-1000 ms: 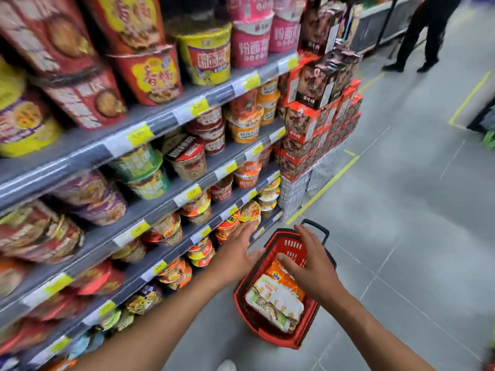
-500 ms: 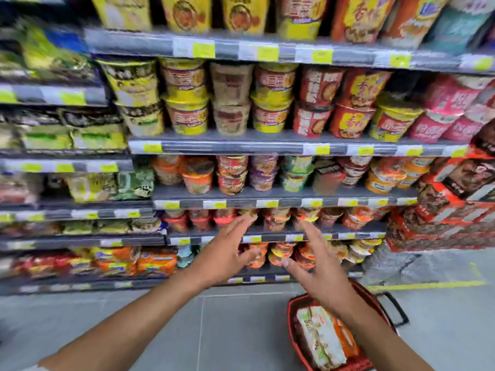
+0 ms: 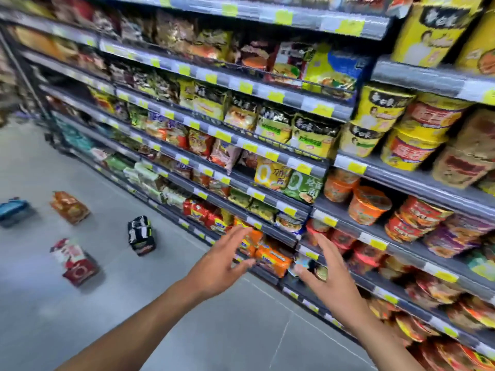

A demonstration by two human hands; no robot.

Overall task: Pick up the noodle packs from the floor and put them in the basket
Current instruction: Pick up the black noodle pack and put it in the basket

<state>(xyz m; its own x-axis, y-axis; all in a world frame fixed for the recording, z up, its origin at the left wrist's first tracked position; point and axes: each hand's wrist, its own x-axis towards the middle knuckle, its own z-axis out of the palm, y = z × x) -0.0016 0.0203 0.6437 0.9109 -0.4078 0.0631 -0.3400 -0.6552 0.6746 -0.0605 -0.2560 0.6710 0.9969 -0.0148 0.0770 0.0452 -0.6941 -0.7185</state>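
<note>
Several noodle packs lie on the grey floor at the left: a black pack [image 3: 141, 235] nearest the shelves, a red and white pack [image 3: 75, 261] in front, an orange pack [image 3: 69, 207] behind it, and a blue pack [image 3: 14, 212] at the left edge. My left hand [image 3: 219, 261] is stretched forward with fingers spread and holds nothing. My right hand [image 3: 328, 273] is also spread and empty, in front of the lower shelves. Both hands are well to the right of the packs. The basket is out of view.
Tall store shelves [image 3: 267, 188] full of noodle bags and cup noodles run from the far left to the near right. The grey tiled floor [image 3: 214, 330] stretches in front of them.
The view has swung left, away from the red basket, which has left the frame. The packs on the floor have come into view. Both hands stay spread and empty.
</note>
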